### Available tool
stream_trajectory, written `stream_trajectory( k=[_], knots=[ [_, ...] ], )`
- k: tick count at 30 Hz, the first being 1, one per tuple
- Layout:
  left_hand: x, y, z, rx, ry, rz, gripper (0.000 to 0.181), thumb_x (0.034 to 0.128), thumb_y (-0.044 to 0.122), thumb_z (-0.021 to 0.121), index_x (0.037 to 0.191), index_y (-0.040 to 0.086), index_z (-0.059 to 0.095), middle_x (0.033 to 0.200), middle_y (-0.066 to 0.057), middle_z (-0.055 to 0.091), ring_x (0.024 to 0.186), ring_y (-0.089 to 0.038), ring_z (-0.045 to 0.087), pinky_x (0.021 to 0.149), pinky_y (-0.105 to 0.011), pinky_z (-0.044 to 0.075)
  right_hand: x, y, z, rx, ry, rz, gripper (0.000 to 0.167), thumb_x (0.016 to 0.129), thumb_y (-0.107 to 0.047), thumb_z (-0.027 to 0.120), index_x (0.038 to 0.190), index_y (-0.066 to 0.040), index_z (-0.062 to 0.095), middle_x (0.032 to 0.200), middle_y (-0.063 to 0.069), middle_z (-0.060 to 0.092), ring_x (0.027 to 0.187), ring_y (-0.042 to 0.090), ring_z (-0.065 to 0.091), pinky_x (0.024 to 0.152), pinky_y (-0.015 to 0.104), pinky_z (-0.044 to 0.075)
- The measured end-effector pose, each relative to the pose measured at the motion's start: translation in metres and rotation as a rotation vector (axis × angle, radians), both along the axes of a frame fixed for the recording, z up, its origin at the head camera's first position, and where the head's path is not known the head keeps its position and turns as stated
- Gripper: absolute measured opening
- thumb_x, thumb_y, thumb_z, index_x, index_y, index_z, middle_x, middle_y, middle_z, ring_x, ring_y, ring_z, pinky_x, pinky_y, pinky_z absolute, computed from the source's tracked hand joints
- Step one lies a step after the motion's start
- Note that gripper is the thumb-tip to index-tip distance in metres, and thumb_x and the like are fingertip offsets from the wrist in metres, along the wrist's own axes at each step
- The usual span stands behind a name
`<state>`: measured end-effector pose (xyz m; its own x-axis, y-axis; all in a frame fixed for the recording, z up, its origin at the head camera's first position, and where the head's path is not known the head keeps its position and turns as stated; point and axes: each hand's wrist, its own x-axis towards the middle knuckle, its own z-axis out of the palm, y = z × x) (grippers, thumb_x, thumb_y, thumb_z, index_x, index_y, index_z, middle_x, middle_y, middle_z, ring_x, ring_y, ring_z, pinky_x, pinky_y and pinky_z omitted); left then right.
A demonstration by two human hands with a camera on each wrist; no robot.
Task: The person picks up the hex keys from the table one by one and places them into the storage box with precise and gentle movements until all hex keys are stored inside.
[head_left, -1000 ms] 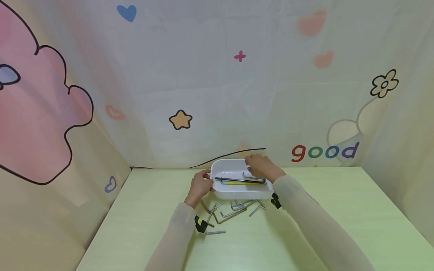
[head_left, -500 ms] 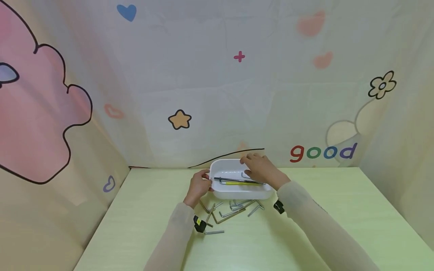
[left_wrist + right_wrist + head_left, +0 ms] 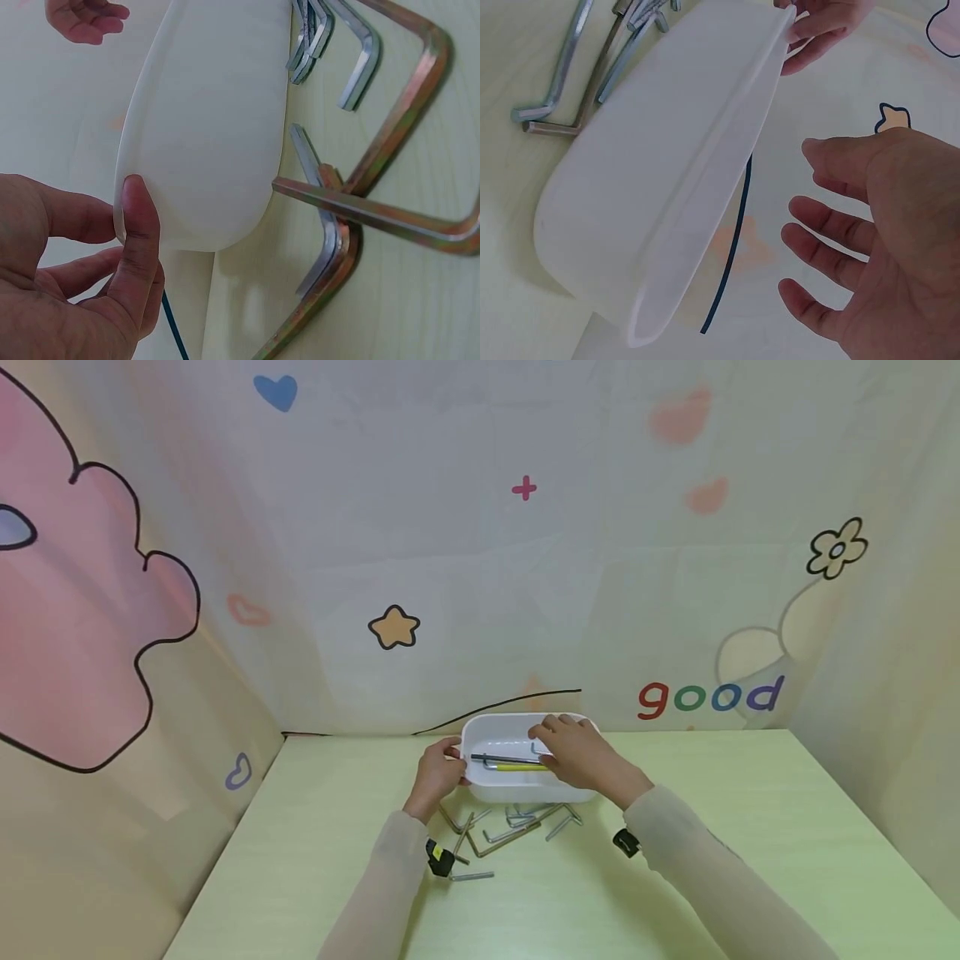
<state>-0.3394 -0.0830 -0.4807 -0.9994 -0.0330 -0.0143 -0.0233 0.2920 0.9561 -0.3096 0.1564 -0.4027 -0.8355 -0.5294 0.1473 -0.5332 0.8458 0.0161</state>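
The left hand (image 3: 437, 777) pinches the left rim of a white bin (image 3: 525, 792); in the left wrist view thumb and fingers of that hand (image 3: 97, 262) clasp the bin's edge (image 3: 202, 135). Over the bin's right part hovers the right hand (image 3: 576, 750), its fingers spread and loosely bent, nothing between them in the right wrist view, where the hand (image 3: 885, 225) is apart from the bin (image 3: 652, 150). Inside the bin lie a black rod (image 3: 498, 758), a yellow-handled hex key (image 3: 517, 767) and a silver one (image 3: 534, 747), partly hidden by the right hand.
Several silver and bronze hex keys (image 3: 510, 838) lie loose on the pale green table (image 3: 540, 910) in front of the bin, some overlapping. One short silver key (image 3: 474, 877) lies nearer the front. A printed curtain (image 3: 465, 568) hangs behind the table.
The right hand and forearm have shifted right and slightly towards the front, with the fingers still over the bin. The left hand keeps its hold on the rim. The view has shifted slightly.
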Motion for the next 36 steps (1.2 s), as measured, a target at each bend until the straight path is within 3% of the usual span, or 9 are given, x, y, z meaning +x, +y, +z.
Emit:
stream_trajectory(
  k=[4, 10, 20, 29, 36],
  knots=[
    [0.001, 0.000, 0.003, -0.008, 0.004, 0.003, 0.052, 0.0819, -0.007, 0.053, 0.134, -0.003, 0.055, 0.100, -0.013, 0.055, 0.065, -0.013, 0.058, 0.062, -0.030, 0.061, 0.007, 0.003, -0.004, -0.001, 0.035, 0.019, 0.038, 0.091, -0.024, 0.069, 0.127, -0.016, 0.059, 0.123, 0.006, 0.061, 0.119, 0.031, 0.055, 0.094, 0.052, 0.049],
    [0.001, 0.001, 0.005, -0.012, -0.002, 0.004, 0.053, 0.0814, -0.006, 0.052, 0.134, -0.003, 0.055, 0.099, -0.013, 0.054, 0.064, -0.013, 0.057, 0.058, -0.025, 0.059, 0.020, 0.008, -0.010, -0.034, 0.074, 0.060, 0.038, 0.089, -0.023, 0.071, 0.125, -0.014, 0.060, 0.120, 0.005, 0.061, 0.114, 0.030, 0.056, 0.089, 0.048, 0.051],
    [0.004, 0.000, 0.004, -0.007, -0.001, 0.004, 0.053, 0.0820, -0.006, 0.053, 0.134, -0.003, 0.054, 0.100, -0.013, 0.054, 0.064, -0.011, 0.056, 0.058, -0.025, 0.059, 0.041, 0.010, -0.018, -0.060, 0.064, 0.080, 0.042, 0.088, -0.024, 0.073, 0.126, -0.013, 0.059, 0.122, 0.007, 0.062, 0.114, 0.030, 0.057, 0.090, 0.048, 0.050],
    [0.004, 0.000, 0.005, -0.017, -0.014, 0.010, 0.052, 0.0828, -0.005, 0.054, 0.134, -0.002, 0.055, 0.102, -0.013, 0.054, 0.065, -0.012, 0.057, 0.070, -0.040, 0.063, 0.054, 0.016, -0.030, -0.040, 0.087, 0.091, 0.041, 0.085, -0.025, 0.076, 0.122, -0.014, 0.060, 0.120, 0.005, 0.062, 0.110, 0.027, 0.057, 0.087, 0.045, 0.051],
    [0.004, 0.002, 0.004, -0.025, -0.006, 0.010, 0.052, 0.0820, -0.006, 0.053, 0.134, -0.003, 0.055, 0.102, -0.014, 0.055, 0.065, -0.012, 0.057, 0.061, -0.028, 0.061, 0.063, 0.023, -0.040, -0.038, 0.143, 0.119, 0.040, 0.083, -0.023, 0.078, 0.118, -0.015, 0.062, 0.113, 0.002, 0.062, 0.104, 0.023, 0.056, 0.083, 0.041, 0.051]
  ],
)
